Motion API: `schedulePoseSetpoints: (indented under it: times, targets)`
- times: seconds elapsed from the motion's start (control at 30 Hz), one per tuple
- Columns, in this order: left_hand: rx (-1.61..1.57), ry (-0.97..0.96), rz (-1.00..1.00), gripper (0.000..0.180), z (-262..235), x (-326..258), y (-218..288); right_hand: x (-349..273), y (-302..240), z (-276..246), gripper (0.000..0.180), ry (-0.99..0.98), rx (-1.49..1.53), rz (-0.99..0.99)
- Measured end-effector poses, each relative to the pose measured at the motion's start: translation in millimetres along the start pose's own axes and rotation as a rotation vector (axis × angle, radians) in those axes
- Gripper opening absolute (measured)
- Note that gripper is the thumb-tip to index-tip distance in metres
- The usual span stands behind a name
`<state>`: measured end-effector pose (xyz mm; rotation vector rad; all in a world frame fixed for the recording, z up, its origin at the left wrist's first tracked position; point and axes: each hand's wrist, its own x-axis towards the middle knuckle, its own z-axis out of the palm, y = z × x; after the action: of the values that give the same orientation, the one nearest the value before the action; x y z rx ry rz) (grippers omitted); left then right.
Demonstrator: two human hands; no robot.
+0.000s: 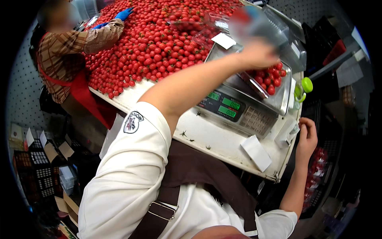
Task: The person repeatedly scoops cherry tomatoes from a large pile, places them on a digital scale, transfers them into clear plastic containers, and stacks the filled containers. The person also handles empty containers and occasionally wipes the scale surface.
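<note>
My left arm reaches across a digital weighing scale (pixel 254 113); my left hand (pixel 260 55) is blurred above its metal pan (pixel 281 104), so the fingers cannot be read. Just below that hand, small red tomatoes (pixel 272 79) fill a clear plastic container lying on the pan, partly hidden by my wrist. At the table's right edge, my right hand (pixel 308 133) has its fingers curled beside a small white object (pixel 285 134). What those fingers hold, if anything, is hidden.
Loose tomatoes (pixel 155 51) cover the far table. A co-worker in a red apron (pixel 85 95) reaches over them with blue gloves (pixel 124 14). Clear containers (pixel 294 51) stand behind the scale. A green-capped bottle (pixel 305 85) and white box (pixel 256 152) sit nearby. Dark crates (pixel 39 171) stand lower left.
</note>
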<state>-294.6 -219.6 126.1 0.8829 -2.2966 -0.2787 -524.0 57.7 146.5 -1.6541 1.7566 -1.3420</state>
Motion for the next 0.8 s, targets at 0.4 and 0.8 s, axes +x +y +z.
schedulePoseSetpoints:
  times: [0.4, 0.8]
  targets:
    - [0.007, -0.138, -0.026, 0.068, -37, -48, 28, -7, 17, -6, 0.014, -0.035, 0.012, 0.044]
    - [-0.248, 0.119, 0.242, 0.057, -40, -66, 22, -13, 22, -3, 0.013, -0.031, 0.030, 0.149]
